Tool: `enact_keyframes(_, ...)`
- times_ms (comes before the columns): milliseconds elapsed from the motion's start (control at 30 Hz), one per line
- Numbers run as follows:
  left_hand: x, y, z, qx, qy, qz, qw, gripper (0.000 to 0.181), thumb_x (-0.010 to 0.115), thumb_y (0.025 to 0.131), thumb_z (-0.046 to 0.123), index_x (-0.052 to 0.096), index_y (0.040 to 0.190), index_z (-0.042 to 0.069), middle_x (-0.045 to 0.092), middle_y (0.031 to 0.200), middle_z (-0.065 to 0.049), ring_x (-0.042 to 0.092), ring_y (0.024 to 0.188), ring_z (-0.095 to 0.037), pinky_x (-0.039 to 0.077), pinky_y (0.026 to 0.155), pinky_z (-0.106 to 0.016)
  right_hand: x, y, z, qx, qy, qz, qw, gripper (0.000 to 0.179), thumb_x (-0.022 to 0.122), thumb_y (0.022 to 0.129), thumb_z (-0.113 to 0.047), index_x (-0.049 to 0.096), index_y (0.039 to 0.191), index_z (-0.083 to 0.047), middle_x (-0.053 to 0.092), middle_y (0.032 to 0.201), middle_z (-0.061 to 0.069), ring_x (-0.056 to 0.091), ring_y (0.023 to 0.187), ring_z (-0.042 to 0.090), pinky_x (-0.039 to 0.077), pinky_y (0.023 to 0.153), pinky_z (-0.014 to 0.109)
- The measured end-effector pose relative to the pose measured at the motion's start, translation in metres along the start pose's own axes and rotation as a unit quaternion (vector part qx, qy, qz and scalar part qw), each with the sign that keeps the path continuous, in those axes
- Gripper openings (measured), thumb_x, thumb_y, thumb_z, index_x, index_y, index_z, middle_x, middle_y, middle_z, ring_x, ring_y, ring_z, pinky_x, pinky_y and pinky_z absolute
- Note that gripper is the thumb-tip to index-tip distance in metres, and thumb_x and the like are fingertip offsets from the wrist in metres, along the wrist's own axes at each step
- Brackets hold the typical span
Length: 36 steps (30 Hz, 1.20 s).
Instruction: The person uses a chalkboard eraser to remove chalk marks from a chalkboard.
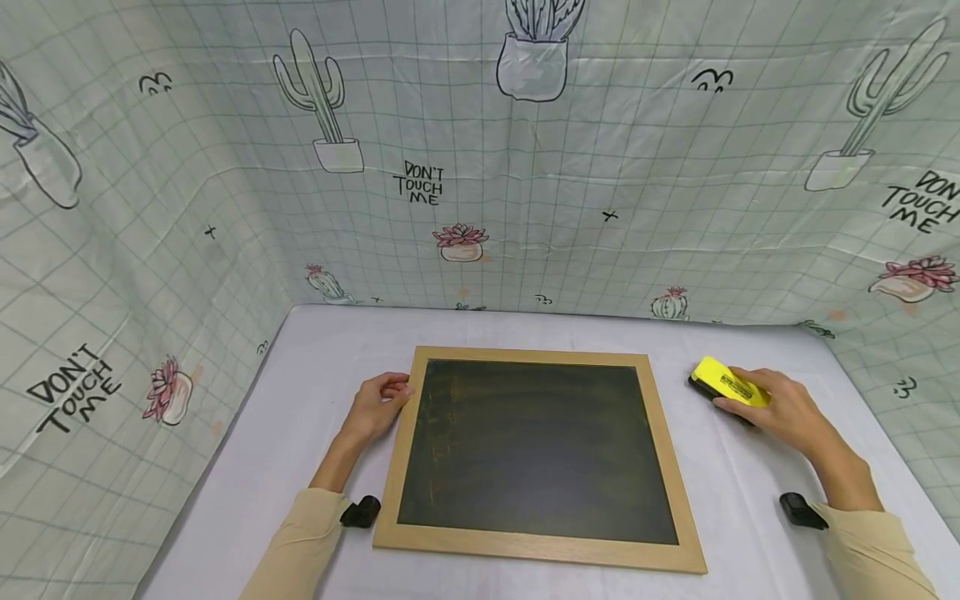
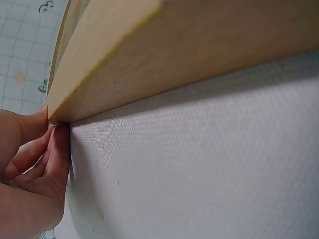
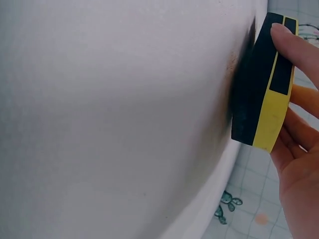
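A chalkboard (image 1: 536, 450) in a pale wooden frame lies flat on the white-covered table, with faint yellowish smears along the left part of its dark surface. My left hand (image 1: 378, 406) grips the frame's left side near the far corner. In the left wrist view, the thumb (image 2: 35, 124) lies against the wooden edge, with the fingers tucked low beside it. To the right of the board, my right hand (image 1: 787, 412) holds a yellow and black board eraser (image 1: 727, 383) between thumb and fingers. The eraser's dark felt side (image 3: 249, 94) faces down close over the cloth in the right wrist view.
A white cloth (image 1: 330, 342) covers the table. Behind and at both sides hangs a grid-patterned curtain (image 1: 525, 167) with cactus drawings. Black wrist devices (image 1: 360, 512) sit at both beige sleeves (image 1: 296, 542). Small brownish specks (image 3: 231, 62) mark the cloth near the eraser.
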<state>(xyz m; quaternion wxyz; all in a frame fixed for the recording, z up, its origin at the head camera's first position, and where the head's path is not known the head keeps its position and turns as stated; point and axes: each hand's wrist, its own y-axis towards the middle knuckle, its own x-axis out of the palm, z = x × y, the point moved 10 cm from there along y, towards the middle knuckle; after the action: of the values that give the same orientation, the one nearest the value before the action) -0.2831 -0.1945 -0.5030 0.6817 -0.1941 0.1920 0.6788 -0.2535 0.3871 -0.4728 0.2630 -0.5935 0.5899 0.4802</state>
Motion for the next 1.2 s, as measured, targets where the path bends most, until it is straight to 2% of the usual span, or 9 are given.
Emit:
enact_keyframes(200,0.0,0.0,0.0,-0.003,-0.003,0.001,1.0,0.027,0.065,0.099,0.002,0.064,0.122,-0.012,0.067,0.104,-0.02,0.063,0.095,-0.028,0.048,0.08,-0.026,0.008,0.001,0.006,0.02,-0.007,-0.031,0.9993,0.07,0.083,0.087,-0.031,0.057,0.131,0.017,0.059,0.123,0.041,0.054,0.111,0.058,0.042,0.087,0.068)
enact_keyframes(433,-0.001,0.0,0.002,-0.002,-0.002,-0.001,1.0,0.027,0.065,0.099,0.002,0.064,0.122,-0.012,0.067,0.104,-0.02,0.063,0.094,-0.027,0.047,0.078,-0.024,0.009,0.002,0.006,0.021,-0.026,-0.036,0.9988,0.07,0.082,0.089,-0.032,0.057,0.13,0.018,0.059,0.123,0.042,0.055,0.109,0.058,0.043,0.085,0.067)
enact_keyframes(633,-0.003,0.002,0.003,-0.003,0.011,-0.009,0.9999,0.029,0.066,0.099,0.004,0.064,0.124,-0.012,0.067,0.105,-0.02,0.065,0.095,-0.027,0.049,0.078,-0.026,0.012,-0.001,0.006,0.047,-0.018,-0.05,0.9975,0.075,0.078,0.092,-0.038,0.052,0.136,0.017,0.052,0.13,0.045,0.048,0.117,0.06,0.038,0.092,0.071)
enact_keyframes(767,-0.008,0.002,0.007,0.008,0.028,0.003,0.9996,0.028,0.067,0.098,0.003,0.066,0.122,-0.01,0.068,0.103,-0.019,0.068,0.093,-0.029,0.053,0.078,-0.031,0.004,-0.001,-0.003,0.023,-0.004,-0.006,0.9997,0.061,0.073,0.097,-0.03,0.055,0.134,0.016,0.054,0.129,0.044,0.046,0.118,0.062,0.035,0.093,0.073)
enact_keyframes(900,-0.016,0.0,0.016,0.039,0.053,0.031,0.9974,0.023,0.067,0.096,0.001,0.069,0.116,-0.009,0.07,0.098,-0.019,0.069,0.09,-0.032,0.055,0.08,-0.04,-0.009,-0.003,-0.013,-0.009,0.012,0.051,0.9986,0.04,0.07,0.099,-0.016,0.063,0.126,0.013,0.061,0.12,0.037,0.049,0.115,0.057,0.036,0.091,0.072)
enact_keyframes(1000,-0.02,0.0,0.021,0.058,0.078,0.054,0.9938,0.017,0.066,0.097,0.003,0.072,0.108,-0.007,0.071,0.093,-0.017,0.068,0.087,-0.032,0.054,0.08,-0.044,-0.017,-0.006,-0.018,-0.03,0.012,0.087,0.9957,0.026,0.071,0.096,-0.006,0.068,0.116,0.009,0.068,0.108,0.03,0.054,0.108,0.048,0.04,0.086,0.063)
enact_keyframes(1067,-0.024,-0.002,0.023,0.066,0.09,0.067,0.9915,0.013,0.066,0.097,0.004,0.073,0.103,-0.006,0.07,0.089,-0.016,0.067,0.084,-0.03,0.054,0.079,-0.043,-0.022,-0.007,-0.022,-0.049,0.005,0.113,0.9924,0.018,0.073,0.091,0.0,0.071,0.108,0.007,0.07,0.1,0.024,0.057,0.101,0.042,0.042,0.083,0.053)
enact_keyframes(1200,-0.031,-0.006,0.027,0.081,0.104,0.087,0.9874,0.011,0.067,0.097,0.005,0.073,0.095,-0.004,0.07,0.084,-0.013,0.066,0.079,-0.026,0.052,0.074,-0.039,-0.03,-0.011,-0.029,-0.073,-0.012,0.152,0.9855,0.015,0.076,0.083,0.007,0.073,0.098,0.005,0.071,0.091,0.019,0.058,0.092,0.033,0.039,0.08,0.039)
